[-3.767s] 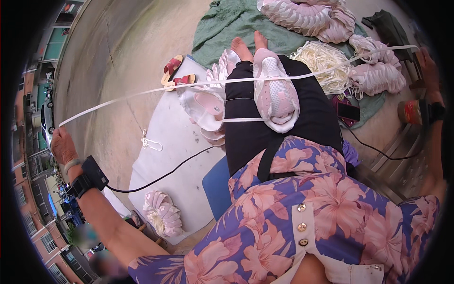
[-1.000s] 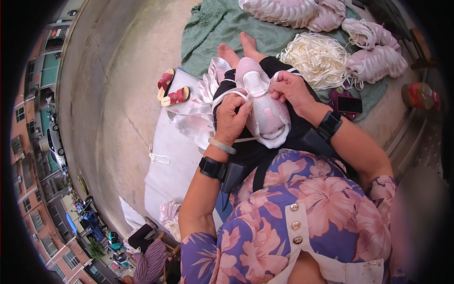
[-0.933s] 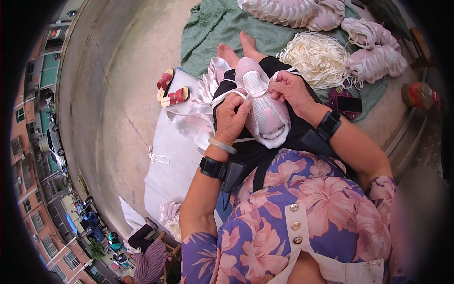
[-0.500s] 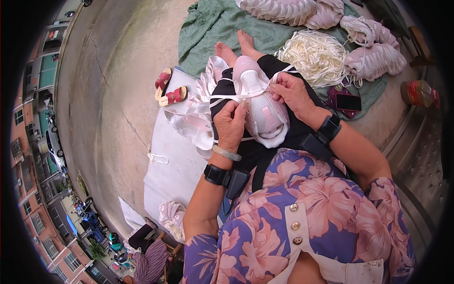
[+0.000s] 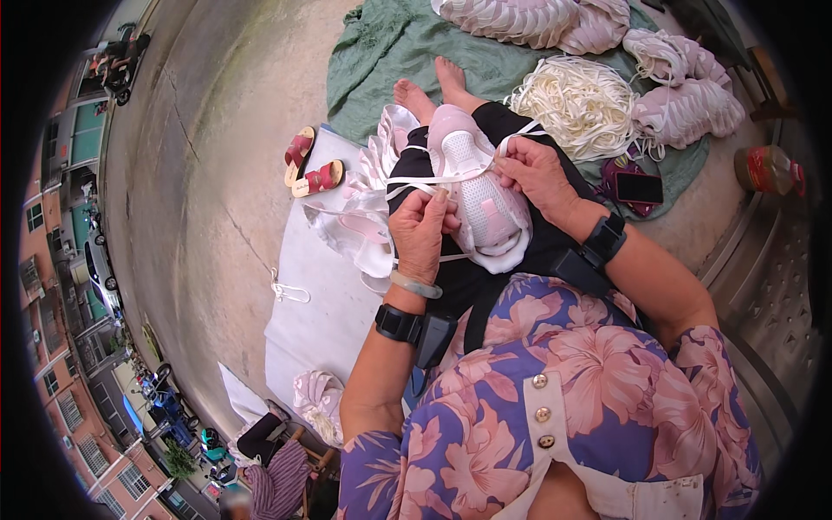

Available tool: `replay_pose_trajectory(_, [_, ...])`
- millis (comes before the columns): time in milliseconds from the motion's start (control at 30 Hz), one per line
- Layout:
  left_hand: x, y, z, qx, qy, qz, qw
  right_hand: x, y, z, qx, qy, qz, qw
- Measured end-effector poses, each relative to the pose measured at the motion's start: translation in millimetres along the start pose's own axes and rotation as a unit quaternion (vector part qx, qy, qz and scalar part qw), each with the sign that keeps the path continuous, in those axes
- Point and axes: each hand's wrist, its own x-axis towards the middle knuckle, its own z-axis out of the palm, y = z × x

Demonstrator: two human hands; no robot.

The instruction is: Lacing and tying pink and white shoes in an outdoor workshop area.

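A pale pink and white shoe upper [image 5: 487,212] lies lengthwise across my lap, its rounded toe pointing away from me. White shoelace [image 5: 414,181] runs across it and loops out to the left. My left hand [image 5: 422,227] pinches the lace at the shoe's left edge, thumb against fingers. On the right edge, my right hand [image 5: 533,173] grips the other stretch of lace, which trails up over my right knee. Between the two hands the lace crosses the shoe's tongue. More pink and white uppers [image 5: 360,227] lie beside my left leg.
A heap of cream laces [image 5: 574,106] rests on a green cloth [image 5: 373,65], with bundled uppers [image 5: 689,113] behind and beside it. A phone [image 5: 638,187] lies at the right near a plastic bottle [image 5: 767,171]. Red sandals [image 5: 318,178] stand left of a white sheet [image 5: 303,334].
Both hands stay nearly in place on the lace. My left hand's fingers have shifted slightly, and the lace loop left of it has spread. A motorcycle has come into view at far upper left.
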Motion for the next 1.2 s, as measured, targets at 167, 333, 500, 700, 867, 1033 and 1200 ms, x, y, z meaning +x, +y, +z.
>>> replay_pose_trajectory(167, [1, -2, -1, -0.012, -0.005, -0.005, 1.000, 2, 9, 1, -0.037, -0.007, -0.046, 0.998])
replay_pose_trajectory(333, [1, -6, -7, 0.042, -0.012, 0.003, 0.999, 6, 12, 2, -0.220, 0.049, -0.132, 0.965])
replay_pose_trajectory(500, [3, -12, -12, 0.073, -0.013, 0.025, 0.997, 3, 8, 7, -0.345, 0.049, -0.234, 0.908])
replay_pose_trajectory(700, [15, -21, -11, 0.258, 0.001, 0.192, 0.947, 9, 12, 17, -0.452, 0.033, -0.271, 0.849])
replay_pose_trajectory(867, [15, -26, -9, 0.218, 0.025, 0.188, 0.957, 10, 14, 14, -0.411, 0.042, -0.220, 0.884])
replay_pose_trajectory(1033, [17, -27, -7, 0.195, 0.048, 0.178, 0.963, 0, 5, 5, -0.308, 0.041, -0.124, 0.942])
replay_pose_trajectory(1200, [22, -27, -3, 0.179, 0.081, 0.198, 0.960, -10, -7, 7, -0.394, 0.009, -0.329, 0.858])
